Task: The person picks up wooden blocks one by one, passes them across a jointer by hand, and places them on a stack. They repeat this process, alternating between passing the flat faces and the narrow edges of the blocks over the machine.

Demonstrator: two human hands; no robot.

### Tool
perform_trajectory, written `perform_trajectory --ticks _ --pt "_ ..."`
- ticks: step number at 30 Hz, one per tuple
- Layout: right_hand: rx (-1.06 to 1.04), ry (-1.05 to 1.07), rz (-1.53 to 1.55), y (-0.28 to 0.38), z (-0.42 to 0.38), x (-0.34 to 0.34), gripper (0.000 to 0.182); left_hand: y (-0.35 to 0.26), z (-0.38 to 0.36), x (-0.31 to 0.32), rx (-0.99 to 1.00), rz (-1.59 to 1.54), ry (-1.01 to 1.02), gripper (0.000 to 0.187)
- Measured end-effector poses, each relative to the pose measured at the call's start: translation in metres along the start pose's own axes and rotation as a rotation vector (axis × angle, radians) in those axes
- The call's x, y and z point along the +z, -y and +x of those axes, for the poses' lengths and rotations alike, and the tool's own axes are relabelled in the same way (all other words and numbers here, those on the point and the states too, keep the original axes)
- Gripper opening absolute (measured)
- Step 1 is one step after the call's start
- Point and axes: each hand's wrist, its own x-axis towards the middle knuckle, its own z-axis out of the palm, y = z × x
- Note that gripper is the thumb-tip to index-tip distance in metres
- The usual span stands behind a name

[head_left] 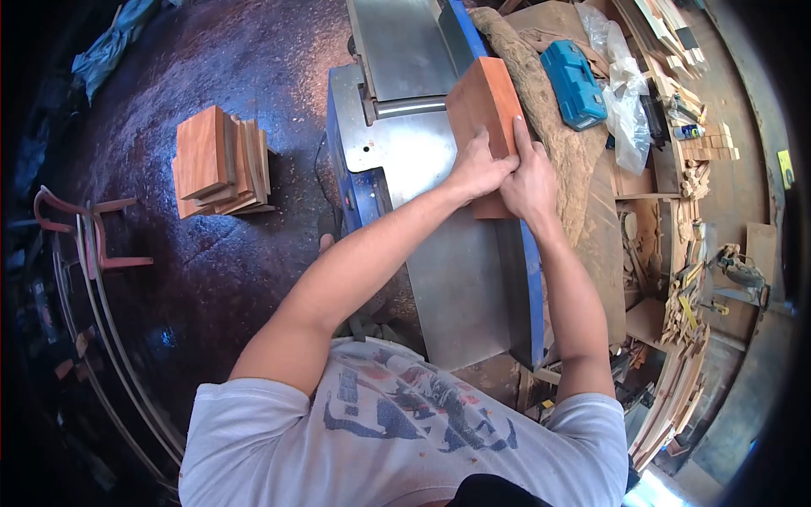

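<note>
A thick reddish-brown wooden board (479, 101) stands on edge on a jointer, its broad side along the fence (530, 287). My left hand (483, 169) presses against the board's near face, its thumb and fingers bent on the wood. My right hand (530, 173) grips over the board's top edge, with one finger stretched forward along it. The two hands touch each other near the board's rear end. Under the board lies the jointer's metal bed (460, 279); the round cutter head (410, 106) shows partly beside the board's front.
On the dark floor at left sits a stack of wooden boards (203, 156), with a red plastic chair (101, 228) nearby. Beyond the fence are a blue tool case (574, 84), a clear plastic bag (629, 114) and shelves with wood offcuts (684, 313).
</note>
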Motion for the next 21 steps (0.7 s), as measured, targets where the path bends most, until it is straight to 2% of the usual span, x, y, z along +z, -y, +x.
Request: perform_trajectory --ticks 7,12,16,21 --pt "-0.016 -0.032 -0.002 0.006 0.027 0.005 0.077 -0.009 0.021 -0.013 -0.038 0.066 -0.031 0.088" --pt "-0.034 -0.060 -0.022 0.016 0.053 0.007 0.077 -0.003 0.055 -0.027 -0.015 -0.006 0.002 0.073" --pt "-0.044 -0.075 -0.024 0.025 0.080 0.009 0.074 0.006 0.092 -0.040 0.004 -0.059 -0.003 0.071" --pt "-0.041 -0.075 -0.019 0.036 0.108 0.010 0.069 -0.015 0.110 -0.059 -0.063 -0.100 0.039 0.077"
